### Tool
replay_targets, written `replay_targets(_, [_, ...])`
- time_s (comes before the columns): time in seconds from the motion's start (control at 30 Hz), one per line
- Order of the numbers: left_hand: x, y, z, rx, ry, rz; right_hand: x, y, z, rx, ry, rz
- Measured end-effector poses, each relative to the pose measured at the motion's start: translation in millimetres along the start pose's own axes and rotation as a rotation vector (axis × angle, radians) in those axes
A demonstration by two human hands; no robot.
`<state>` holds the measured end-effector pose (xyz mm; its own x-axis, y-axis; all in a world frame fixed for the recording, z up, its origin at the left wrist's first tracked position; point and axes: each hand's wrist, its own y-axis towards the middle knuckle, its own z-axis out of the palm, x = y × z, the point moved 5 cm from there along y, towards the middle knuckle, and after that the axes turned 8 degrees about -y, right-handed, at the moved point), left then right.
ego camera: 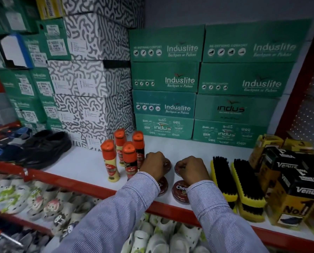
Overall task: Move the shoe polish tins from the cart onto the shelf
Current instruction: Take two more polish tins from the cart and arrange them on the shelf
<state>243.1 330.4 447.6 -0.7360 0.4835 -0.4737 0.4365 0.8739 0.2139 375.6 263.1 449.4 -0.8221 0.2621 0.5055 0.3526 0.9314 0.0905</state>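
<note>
Round dark-red shoe polish tins lie flat on the white shelf (83,167). My left hand (155,164) is closed over one tin (168,164) in the back row, and my right hand (192,170) is closed over another tin (178,168) beside it. Both tins rest on the shelf under my fingers. Nearer the shelf's red front edge sit two more tins: one (163,186) mostly hidden by my left sleeve, one (180,191) with its label partly showing. The cart is not in view.
Several orange-capped Kiwi polish bottles (128,157) stand just left of my left hand. Two yellow-backed black brushes (243,183) lie right of my right hand, then black-and-yellow Venus boxes (295,187). Green Induslite shoe boxes (198,106) are stacked at the back. Black shoes (46,147) sit at far left.
</note>
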Motion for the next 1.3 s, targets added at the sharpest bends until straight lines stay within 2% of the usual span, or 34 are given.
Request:
replay_targets(0.37, [-13, -15, -14, 0.029, -0.087, 0.102, 7, -11, -10, -0.019, 0.033, -0.054])
replay_targets(0.57, [-19, -51, -42, -0.046, -0.119, 0.107, -5, -43, -36, -0.128, 0.038, -0.074])
replay_targets(0.77, [-12, -83, -42, 0.072, -0.080, 0.072, -9, -73, -20, -0.024, -0.035, -0.079])
replay_targets(0.87, [-14, -91, -43, 0.077, -0.074, 0.089, 1, -82, -13, 0.019, -0.098, -0.135])
replay_targets(1.13, [-19, -102, -51, -0.076, -0.166, 0.091, 7, -84, -8, -0.024, -0.082, -0.176])
replay_targets(1.3, [-19, -104, -50, -0.136, -0.117, 0.065, 6, -81, -4, -0.048, -0.069, -0.170])
